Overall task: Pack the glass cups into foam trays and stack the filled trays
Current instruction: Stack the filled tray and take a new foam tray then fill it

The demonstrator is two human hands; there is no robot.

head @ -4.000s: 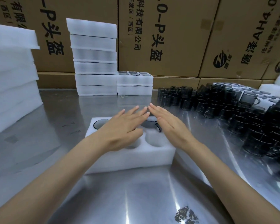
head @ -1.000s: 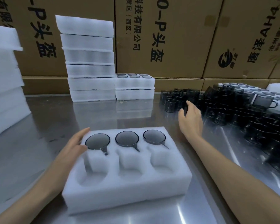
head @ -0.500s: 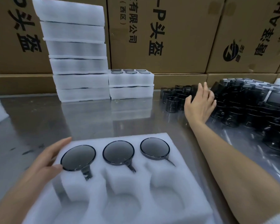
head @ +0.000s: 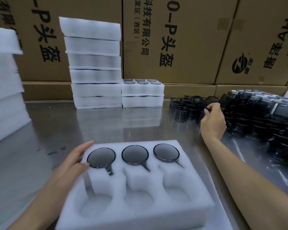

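Foam tray (head: pixel 140 193) lies near me at 6 o'clock on the steel tabletop (head: pixel 60 130), three smoked glass cups (head: pixel 134 154) seated in its far row, the three near pockets bare. My left hand (head: pixel 73 161) rests open against the tray's left edge, thumb beside the leftmost cup, gripping nothing. At 2 o'clock my right hand (head: pixel 212 118) has its grip closed on a dark cup (head: pixel 212 99) at the loose cup pile (head: pixel 256 117). Filled trays (head: pixel 142 95) and stacked foam (head: pixel 95 63) stand at 12 o'clock before cartons (head: pixel 173 39).
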